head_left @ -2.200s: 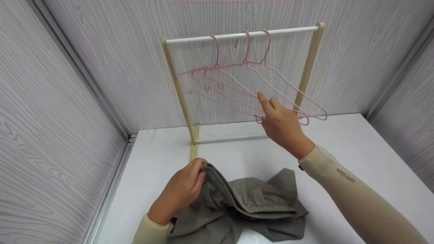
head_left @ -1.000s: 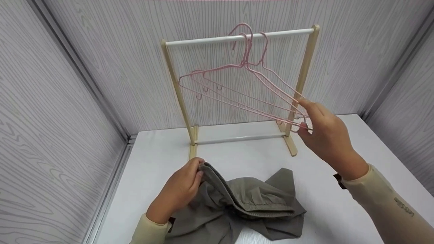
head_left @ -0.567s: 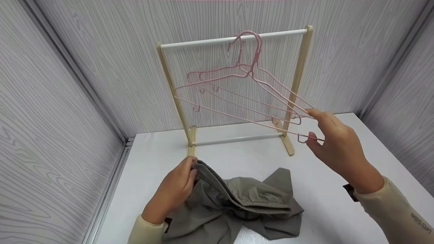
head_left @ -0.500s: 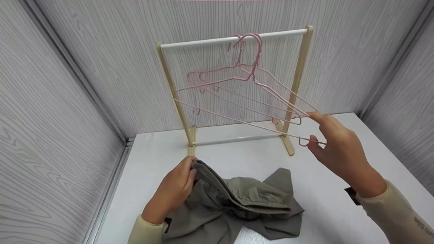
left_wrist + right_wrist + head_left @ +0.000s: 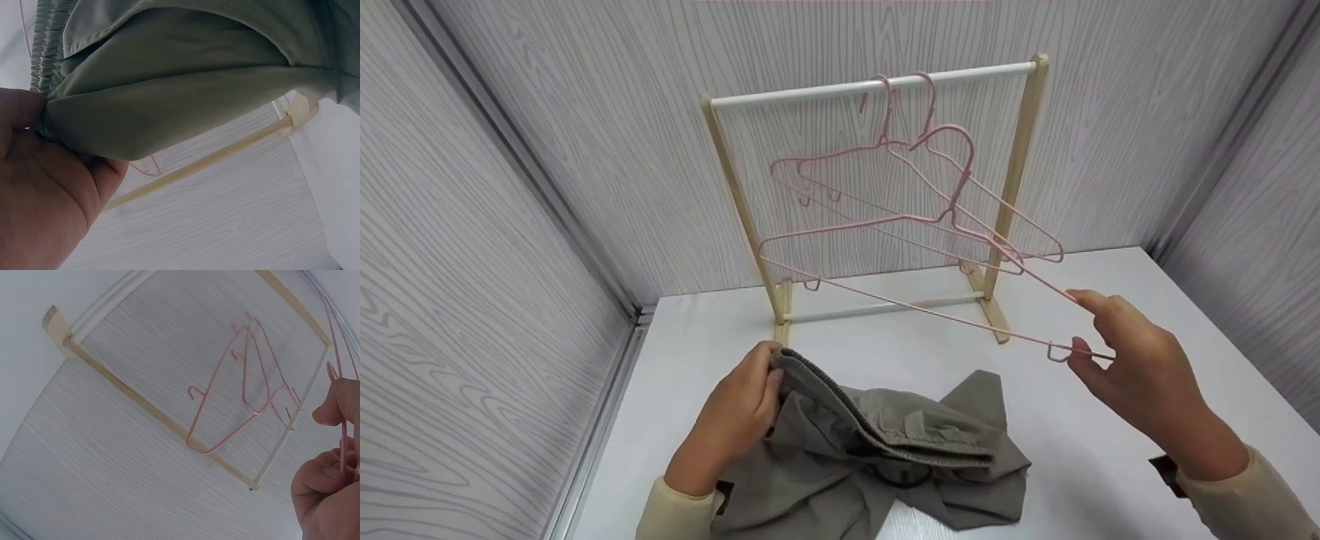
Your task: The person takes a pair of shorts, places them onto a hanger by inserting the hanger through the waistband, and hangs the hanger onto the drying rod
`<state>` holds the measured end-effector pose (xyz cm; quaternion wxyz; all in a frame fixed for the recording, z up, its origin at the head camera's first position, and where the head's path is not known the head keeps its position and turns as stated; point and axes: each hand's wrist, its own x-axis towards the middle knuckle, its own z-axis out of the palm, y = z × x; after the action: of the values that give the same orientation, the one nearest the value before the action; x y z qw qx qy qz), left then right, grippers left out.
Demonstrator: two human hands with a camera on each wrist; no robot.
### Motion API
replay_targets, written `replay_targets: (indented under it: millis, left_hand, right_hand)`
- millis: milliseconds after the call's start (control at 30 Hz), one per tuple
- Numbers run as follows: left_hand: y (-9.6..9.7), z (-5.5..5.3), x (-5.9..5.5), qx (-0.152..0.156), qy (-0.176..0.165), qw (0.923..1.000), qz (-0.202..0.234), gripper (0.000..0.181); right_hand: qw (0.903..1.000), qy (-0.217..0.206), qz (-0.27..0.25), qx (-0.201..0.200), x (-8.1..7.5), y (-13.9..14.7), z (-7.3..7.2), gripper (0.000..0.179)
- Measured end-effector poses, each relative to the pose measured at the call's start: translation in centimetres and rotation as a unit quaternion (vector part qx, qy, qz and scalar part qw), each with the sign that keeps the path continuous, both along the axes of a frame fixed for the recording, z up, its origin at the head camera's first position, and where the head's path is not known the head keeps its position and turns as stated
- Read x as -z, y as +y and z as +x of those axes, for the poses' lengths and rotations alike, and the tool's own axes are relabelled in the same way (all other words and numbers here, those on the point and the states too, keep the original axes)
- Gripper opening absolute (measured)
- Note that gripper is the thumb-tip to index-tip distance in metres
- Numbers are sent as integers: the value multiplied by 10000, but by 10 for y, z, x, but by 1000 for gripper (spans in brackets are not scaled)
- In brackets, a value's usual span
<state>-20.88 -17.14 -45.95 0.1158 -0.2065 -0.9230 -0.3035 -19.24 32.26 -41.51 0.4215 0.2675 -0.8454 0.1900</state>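
Observation:
My left hand grips one end of the gathered elastic waistband of grey-green pants, lifting that end while the rest lies crumpled on the white table. In the left wrist view, thumb and fingers pinch the band beside a pocket in the pants. My right hand holds a pink wire hanger by its right corner, thumb at the lower bar. This hanger is off the rail, hook up, in front of the rack. In the right wrist view, the fingers curl around the hanger wire.
A small rack with a white rail and wooden posts stands at the back. Two more pink hangers hang there, a left one and a right one. Wood-patterned walls enclose the table at the back and sides.
My right hand moved right to a hanger's corner, took hold, and lifted that hanger off the rail, bringing it down and forward. My left hand kept its grip on the waistband, shifting slightly left.

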Motion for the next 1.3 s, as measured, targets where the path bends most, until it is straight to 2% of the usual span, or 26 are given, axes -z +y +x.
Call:
replay_targets:
  millis: [367,633,867,1067,1300]
  left_hand:
    - [-10,-1,-2,-144,58,9998,86,27]
    - [-17,-1,-2,-329,123,9993,90,32]
    - [-20,-2,-1,-336,200,9992,82,31]
    - [-22,-2,0,-385,176,9991,90,32]
    - [-26,-2,0,-501,51,9987,69,33]
  right_hand:
    - [9995,208,90,-216,20,18,10,49]
    - [9989,268,55,-378,30,22,16,45]
    - [9988,280,83,-392,38,23,21,43]
    - [9984,343,1,-449,41,23,26,42]
    - [9971,475,-140,-575,38,20,30,39]
